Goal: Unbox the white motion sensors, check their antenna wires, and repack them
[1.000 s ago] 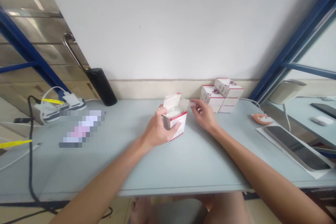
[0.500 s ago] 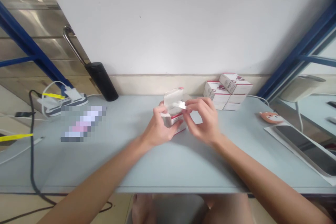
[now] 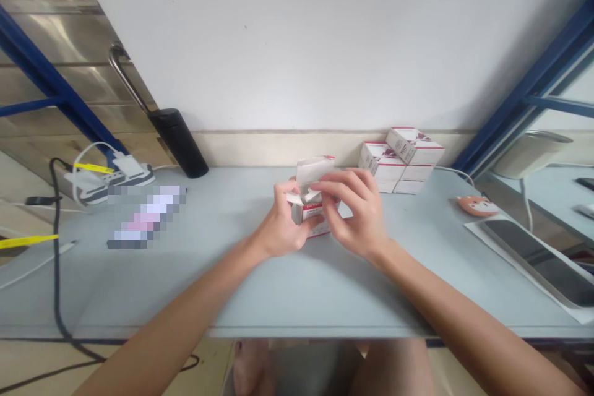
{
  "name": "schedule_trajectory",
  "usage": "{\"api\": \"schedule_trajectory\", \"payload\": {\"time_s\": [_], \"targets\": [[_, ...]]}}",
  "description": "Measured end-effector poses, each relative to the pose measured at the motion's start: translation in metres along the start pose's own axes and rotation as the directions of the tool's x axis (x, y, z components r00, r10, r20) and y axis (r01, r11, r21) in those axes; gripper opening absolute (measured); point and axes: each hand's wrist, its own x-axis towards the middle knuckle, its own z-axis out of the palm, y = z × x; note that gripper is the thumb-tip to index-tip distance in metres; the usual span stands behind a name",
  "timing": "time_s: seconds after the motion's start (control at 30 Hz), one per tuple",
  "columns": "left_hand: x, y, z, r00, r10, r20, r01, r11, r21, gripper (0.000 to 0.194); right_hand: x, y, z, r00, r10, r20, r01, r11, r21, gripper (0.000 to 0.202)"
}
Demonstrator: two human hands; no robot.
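A small white box with red edges stands on the grey-blue table with its lid flap raised. My left hand grips its left side, thumb across the front and fingers by the open side flap. At the box's opening, my right hand pinches a small white piece, which sits partly inside. The inside of the box is mostly hidden by my fingers. Similar white and red boxes are stacked against the wall to the right.
A black bottle stands at the back left, near a white power strip with cables and a pixelated phone-like object. On the right lie an orange animal-faced item and a dark grey slab on a white sheet.
My right hand has moved slightly left and down, bringing the small white piece from above the box into its opening. The raised flap has shifted a little to the right.
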Motion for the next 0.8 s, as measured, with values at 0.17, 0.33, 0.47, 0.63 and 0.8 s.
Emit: {"api": "schedule_trajectory", "payload": {"time_s": [0.17,0.33,0.47,0.63,0.8], "targets": [[-0.002,0.001,-0.004,0.995,-0.097,0.017,0.096,0.995,0.018,0.056,-0.001,0.000,0.000,1.000,0.005,-0.004,-0.005,1.000,0.027,0.034],[0.001,0.004,-0.007,0.999,-0.052,-0.008,0.052,0.999,-0.011,0.069,0.002,-0.002,0.001,1.000,0.014,-0.012,-0.014,0.999,0.042,0.027],[0.006,0.005,-0.008,0.999,0.012,0.042,-0.010,0.999,-0.049,0.076,0.001,0.000,0.002,0.998,0.057,0.019,-0.058,0.998,0.032,0.021],[0.004,0.000,-0.010,1.000,-0.005,0.019,0.005,1.000,0.016,0.078,0.000,0.004,0.002,0.996,0.066,0.064,-0.068,0.997,0.033,0.013],[-0.001,-0.003,-0.010,0.999,-0.032,-0.010,0.032,0.998,0.053,0.079,0.001,0.002,-0.003,0.995,0.016,0.093,-0.020,0.999,0.032,0.006]]}}
